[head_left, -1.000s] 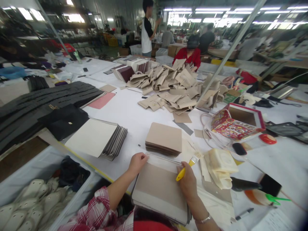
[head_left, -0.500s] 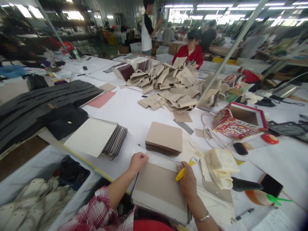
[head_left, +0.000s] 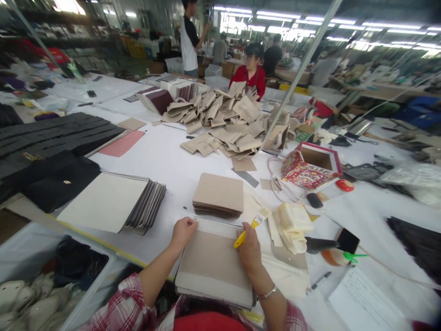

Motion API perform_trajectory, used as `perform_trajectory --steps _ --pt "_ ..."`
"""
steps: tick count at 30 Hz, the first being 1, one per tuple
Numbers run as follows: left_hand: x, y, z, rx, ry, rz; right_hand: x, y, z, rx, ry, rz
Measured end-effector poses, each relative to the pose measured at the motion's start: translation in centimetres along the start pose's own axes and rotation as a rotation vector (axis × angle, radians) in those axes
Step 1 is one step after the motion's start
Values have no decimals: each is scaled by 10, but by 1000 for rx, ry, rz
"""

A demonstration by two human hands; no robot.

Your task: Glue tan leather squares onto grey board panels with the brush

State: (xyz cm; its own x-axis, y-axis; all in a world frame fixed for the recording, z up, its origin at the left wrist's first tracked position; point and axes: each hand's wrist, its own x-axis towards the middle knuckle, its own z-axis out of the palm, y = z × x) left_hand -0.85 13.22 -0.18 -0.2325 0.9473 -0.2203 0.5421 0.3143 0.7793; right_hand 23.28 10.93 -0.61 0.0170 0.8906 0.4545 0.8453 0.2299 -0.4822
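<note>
In front of me lies a stack of flat panels [head_left: 213, 259], pale with a wide beige band across the upper part, its near end by the table edge. My left hand [head_left: 183, 234] pinches the top left corner of the uppermost panel between thumb and fingers. Wrapped in my right hand [head_left: 249, 248] is a yellow-handled paintbrush [head_left: 245, 233], bristles pointing up and away to the right. The fingers of that hand also rest at the panel's top right corner. Just beyond the hands sits a neat pile of beige pieces [head_left: 218, 189].
White-faced panels [head_left: 103, 200] are stacked at left, beside a black piece [head_left: 62, 177]. A yellowish glue-crusted container [head_left: 292, 225] stands right, near a phone [head_left: 347, 240] and pen [head_left: 320, 279]. Folded beige pieces [head_left: 220, 115] are heaped behind; a person in red [head_left: 248, 78] sits beyond.
My view has turned right, so everything sits further left in the picture. Both hands stay at the panel's top corners, and the brush remains in my right hand.
</note>
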Motion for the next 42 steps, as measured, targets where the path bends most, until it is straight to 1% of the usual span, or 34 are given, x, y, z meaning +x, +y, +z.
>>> perform_trajectory --steps 7,9,11,12,13,15,16,17,18,19,20,21,22,23,24,25,26,28,29,30,31,32,33,34,35,36,38,39,40,41,42 --pt "-1 0 1 52 11 17 -2 -1 1 -3 -14 5" --pt "-2 2 0 70 10 24 0 0 -2 -26 -17 1" --pt "-4 4 -3 134 42 56 4 1 -9 -87 2 10" --pt "-6 5 -4 185 86 102 5 2 -13 -125 25 16" --pt "-9 6 -5 244 143 177 6 2 -18 -153 55 14" --pt "-18 6 -4 360 251 405 3 2 -23 -151 91 -39" --pt "-23 6 -2 408 259 547 0 1 -24 -121 73 -96" --pt "-29 5 1 454 223 693 -5 0 -23 -84 20 -171" --pt "-36 4 4 501 159 817 -10 -1 -22 -53 -55 -255" --pt "-41 2 6 547 87 901 -16 -1 -19 -37 -139 -328" --pt "-46 1 7 590 32 938 -21 0 -17 -41 -207 -376" --pt "-49 -1 5 628 6 932 -26 2 -16 -59 -242 -395" --pt "-50 -3 -1 658 11 896 -29 5 -17 -84 -244 -382" --pt "-49 -6 -11 681 43 846 -31 8 -19 -107 -221 -342" --pt "-47 -9 -25 698 99 797 -32 12 -22 -121 -186 -295" --pt "-44 -14 -43 712 182 750 -32 15 -26 -125 -158 -255" --pt "-40 -20 -63 728 290 692 -31 17 -30 -121 -136 -230" --pt "-33 -35 -106 777 535 514 -28 18 -38 -104 -114 -204" --pt "-30 -45 -127 807 625 401 -27 17 -40 -92 -105 -197" --pt "-28 -55 -144 836 659 298 -26 15 -40 -78 -99 -189" --pt "-27 -65 -159 862 637 221 -25 12 -39 -56 -93 -185" --pt "-28 -73 -171 882 576 180 -24 8 -37 -29 -87 -188" --pt "-30 -81 -179 893 499 173 -23 4 -34 0 -79 -191" --pt "-34 -85 -184 897 432 195 -22 -1 -31 28 -71 -194" --pt "-39 -87 -185 894 388 237 -22 -8 -29 56 -64 -190" --pt "-46 -85 -184 885 374 294 -22 -15 -27 84 -66 -179" --pt "-64 -71 -174 842 389 464 -22 -32 -28 161 -111 -132" --pt "-74 -60 -165 807 390 582 -22 -42 -30 220 -157 -99" --pt "-85 -48 -154 764 366 717 -22 -51 -33 291 -214 -59" --pt "-97 -34 -140 712 327 866 -23 -61 -36 367 -272 -12" --pt "-108 -20 -123 668 248 1006 -24 -68 -40 429 -314 29"
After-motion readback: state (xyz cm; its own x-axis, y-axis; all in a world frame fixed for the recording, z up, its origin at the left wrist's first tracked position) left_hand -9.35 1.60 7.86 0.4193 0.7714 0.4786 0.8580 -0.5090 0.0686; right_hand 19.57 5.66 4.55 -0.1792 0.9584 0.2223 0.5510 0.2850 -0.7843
